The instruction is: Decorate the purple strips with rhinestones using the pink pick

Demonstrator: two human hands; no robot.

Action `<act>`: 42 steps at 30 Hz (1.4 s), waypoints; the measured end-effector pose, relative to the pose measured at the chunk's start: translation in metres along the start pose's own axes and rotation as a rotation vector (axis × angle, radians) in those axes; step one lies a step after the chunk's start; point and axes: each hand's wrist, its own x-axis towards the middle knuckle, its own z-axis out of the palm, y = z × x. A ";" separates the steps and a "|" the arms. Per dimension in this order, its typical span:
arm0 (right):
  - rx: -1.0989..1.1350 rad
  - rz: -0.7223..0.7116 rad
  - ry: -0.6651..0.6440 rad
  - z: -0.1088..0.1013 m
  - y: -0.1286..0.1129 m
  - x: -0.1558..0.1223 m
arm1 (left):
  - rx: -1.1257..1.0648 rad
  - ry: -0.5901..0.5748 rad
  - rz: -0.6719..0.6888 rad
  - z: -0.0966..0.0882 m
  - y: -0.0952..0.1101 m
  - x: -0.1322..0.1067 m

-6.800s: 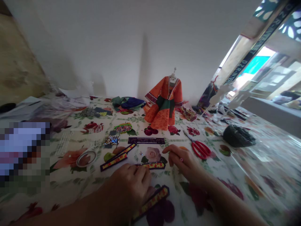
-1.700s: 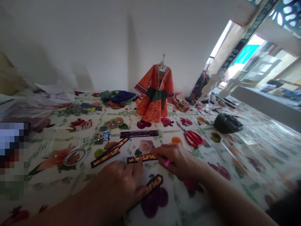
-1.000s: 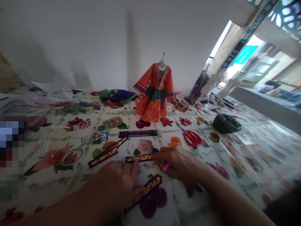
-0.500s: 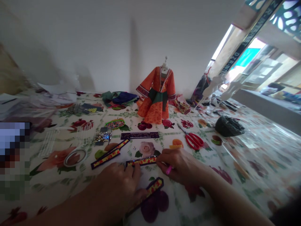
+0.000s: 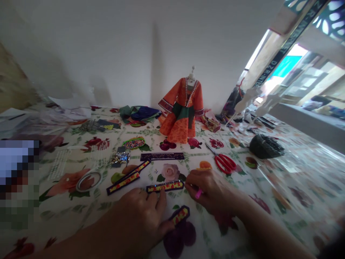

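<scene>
My left hand (image 5: 140,212) reaches in from the lower left with fingers extended, the index fingertip resting on a yellow and red patterned strip (image 5: 168,186) with a dark border. Small shiny stones line this strip's upper edge. The left thumb lies over a second patterned strip (image 5: 180,216), hiding part of it. At the first strip's right end, my right hand (image 5: 206,185) is pinched around a pink pen-like tool (image 5: 198,193); its tip is hidden by the fingers. Two more patterned strips (image 5: 124,183) lie to the left, partly overlapping.
Beyond the hands lie a dark beaded strip (image 5: 161,157), red-handled scissors (image 5: 225,163), loose shiny stones (image 5: 121,157), a dish of colourful beads (image 5: 134,142) and a silver ring (image 5: 88,181). A small stand wears an orange dress (image 5: 180,111). A dark bowl-like object (image 5: 265,146) stands right.
My right hand has shifted slightly right, uncovering the pointed right end of the decorated strip. My left thumb now covers more of the lower strip. The view has shifted a little.
</scene>
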 end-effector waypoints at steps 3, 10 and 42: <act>0.007 0.017 -0.003 0.000 0.003 -0.001 | -0.001 0.000 0.000 -0.002 0.001 0.000; 0.001 0.052 -0.012 0.001 0.007 -0.002 | 0.016 0.128 0.003 0.010 -0.002 -0.002; 0.118 -0.006 0.251 -0.011 0.007 -0.002 | 0.040 0.470 0.304 0.038 -0.012 0.004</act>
